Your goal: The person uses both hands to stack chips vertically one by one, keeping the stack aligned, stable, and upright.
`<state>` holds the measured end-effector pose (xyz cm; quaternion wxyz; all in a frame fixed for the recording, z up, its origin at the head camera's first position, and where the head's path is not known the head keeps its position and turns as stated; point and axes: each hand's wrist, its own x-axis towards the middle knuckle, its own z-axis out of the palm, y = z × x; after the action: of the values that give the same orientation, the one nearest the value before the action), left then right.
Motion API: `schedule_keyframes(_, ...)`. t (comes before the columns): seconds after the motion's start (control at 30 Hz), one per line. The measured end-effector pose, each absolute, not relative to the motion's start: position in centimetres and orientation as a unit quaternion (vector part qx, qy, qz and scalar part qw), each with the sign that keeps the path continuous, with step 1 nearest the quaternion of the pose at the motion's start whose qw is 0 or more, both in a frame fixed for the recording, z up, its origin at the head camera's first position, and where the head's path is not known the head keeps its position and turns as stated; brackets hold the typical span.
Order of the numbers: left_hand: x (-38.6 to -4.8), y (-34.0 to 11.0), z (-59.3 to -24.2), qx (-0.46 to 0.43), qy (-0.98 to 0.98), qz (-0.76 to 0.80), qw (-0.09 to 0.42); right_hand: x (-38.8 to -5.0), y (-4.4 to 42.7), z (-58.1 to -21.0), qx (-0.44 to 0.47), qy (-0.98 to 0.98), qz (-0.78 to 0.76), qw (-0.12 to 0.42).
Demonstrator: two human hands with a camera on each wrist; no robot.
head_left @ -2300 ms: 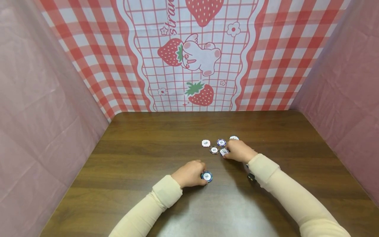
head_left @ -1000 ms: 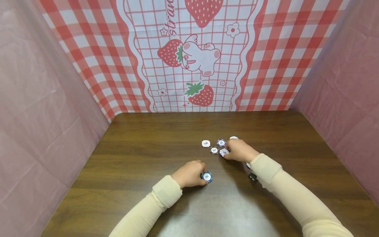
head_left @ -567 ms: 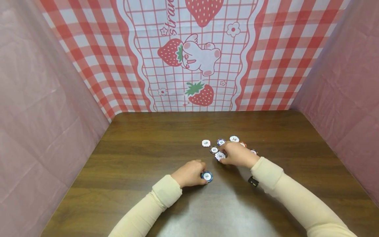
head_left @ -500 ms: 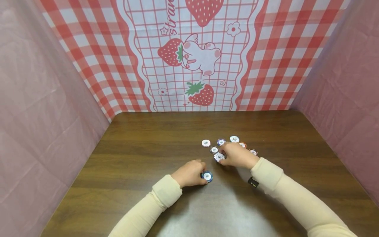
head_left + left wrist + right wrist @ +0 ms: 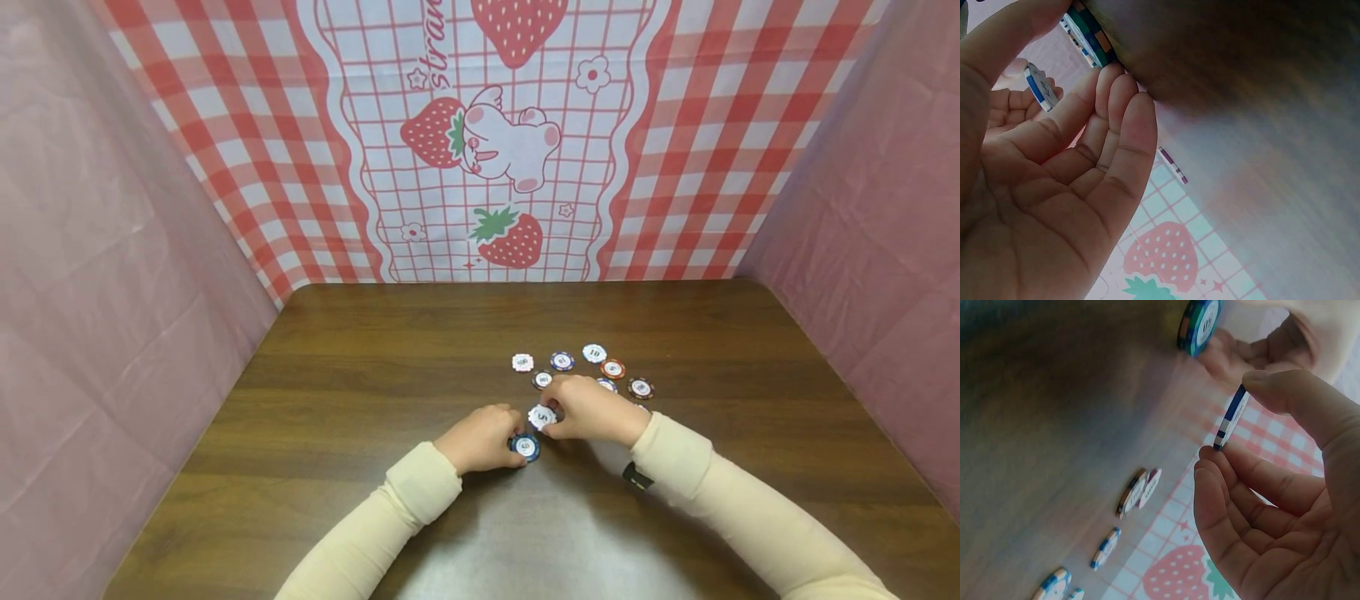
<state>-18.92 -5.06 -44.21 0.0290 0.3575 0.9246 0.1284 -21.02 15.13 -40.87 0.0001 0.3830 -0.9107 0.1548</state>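
My left hand grips a short stack of chips with a blue-green chip on top, near the middle of the table. Just beyond it, my right hand pinches a white chip marked 5 by its edges. In the right wrist view the thumb and fingertips of the right hand hold that blue-and-white edged chip, close to the green-edged stack. The left wrist view shows the left hand with thumb and fingers on the stack's edge.
Past the hands on the wooden table lie a pink-edged chip, a black one, a purple one, a light blue one, a red one and a brown one. A checked cloth hangs behind.
My right hand has drawn the white chip from among the others toward the left hand's stack, uncovering chips behind it. The left hand stays in place.
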Motion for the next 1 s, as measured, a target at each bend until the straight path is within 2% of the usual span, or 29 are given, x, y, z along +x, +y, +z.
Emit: schedule_keyframes(1.0, -18.9, -5.0, -44.1, 0.351, 0.928, 0.123, 0.033, -19.2, 13.3, -42.9, 0.417, -0.897, 0.146, -0.003)
